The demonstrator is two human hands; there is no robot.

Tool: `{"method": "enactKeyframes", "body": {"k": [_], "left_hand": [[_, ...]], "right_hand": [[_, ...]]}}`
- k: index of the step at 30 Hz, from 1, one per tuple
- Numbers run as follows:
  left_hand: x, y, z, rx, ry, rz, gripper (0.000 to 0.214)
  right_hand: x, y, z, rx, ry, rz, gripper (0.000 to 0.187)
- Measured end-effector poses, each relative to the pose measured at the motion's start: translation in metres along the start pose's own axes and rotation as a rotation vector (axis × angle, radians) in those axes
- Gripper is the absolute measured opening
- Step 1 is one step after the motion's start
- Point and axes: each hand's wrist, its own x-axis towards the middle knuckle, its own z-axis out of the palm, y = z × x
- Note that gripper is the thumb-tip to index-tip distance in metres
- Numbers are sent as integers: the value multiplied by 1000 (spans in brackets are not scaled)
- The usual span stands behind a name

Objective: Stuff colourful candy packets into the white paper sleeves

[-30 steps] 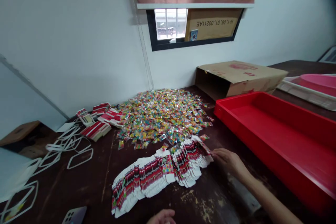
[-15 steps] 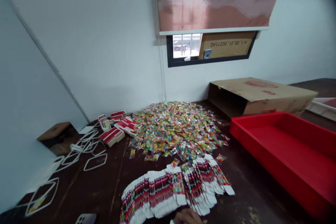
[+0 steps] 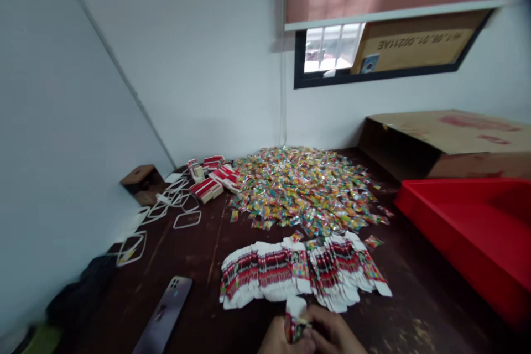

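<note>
At the bottom middle, my left hand (image 3: 274,338) is closed around a small printed carton (image 3: 292,318) with a white flap standing up. My right hand (image 3: 334,331) is against the carton's right side, fingers pinched. A small yellowish bit shows at those fingertips, too blurred to name. Just beyond both hands lies a fanned row of flat red-and-white cartons (image 3: 276,272), overlapping one another. Behind that row a large heap of small clear packets with colourful candies (image 3: 307,185) spreads toward the wall.
A red tray (image 3: 460,254) stands at the right, before a cardboard box (image 3: 464,133). Left are stacked red-and-white card bundles (image 3: 207,189), white loop bands (image 3: 186,219), a wooden stool-like block (image 3: 143,180), a phone (image 3: 164,315) and a dark cloth-like item (image 3: 83,293).
The view has shifted, showing more of the table's front. Earlier only one hand showed at the bottom edge; now both are in view, with a carton between them.
</note>
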Motion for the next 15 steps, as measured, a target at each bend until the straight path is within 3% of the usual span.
{"method": "enactKeyframes", "body": {"k": [3,6,11,15], "left_hand": [[-1,-18,0,23,66,153,62],[-5,-27,-4,95,74,227,60],[-19,-27,-12,340,-43,237,49],[-26,-36,-17,355,56,173,42]], "right_hand": [[-12,16,12,201,114,71,35],[-21,36,23,500,193,238,41],[-26,32,33,1011,63,539,35],[-24,17,38,1138,-71,525,29]]}}
